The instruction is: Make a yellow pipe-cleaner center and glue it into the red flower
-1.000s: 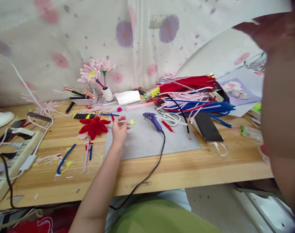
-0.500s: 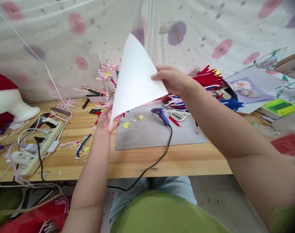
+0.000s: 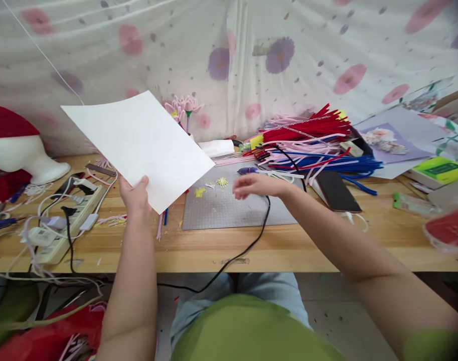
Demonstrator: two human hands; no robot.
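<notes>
My left hand (image 3: 135, 194) grips a white sheet of paper (image 3: 142, 143) by its lower edge, thumb on top and the other fingers hidden beneath. The sheet is tilted above the left part of the table. Over the grey cutting mat (image 3: 232, 214), my right hand (image 3: 257, 185) hovers with loosely stretched fingers and nothing in them. Just behind it lies a blue glue gun (image 3: 247, 171), partly covered by the hand. Small yellow paper-like bits (image 3: 199, 192) and a yellow fringed piece (image 3: 221, 182) rest on the mat.
A power strip (image 3: 68, 228) with tangled cables stands at the left, near a white foam head (image 3: 29, 155). Red, pink and blue pipe cleaners (image 3: 307, 133) are heaped at the back right. A black cord (image 3: 247, 245) runs off the front edge. Pink flowers (image 3: 183, 106) stand behind the paper.
The paper has swung left and lies flatter, now held by my left hand alone. My right hand has let go of it and come down over the mat.
</notes>
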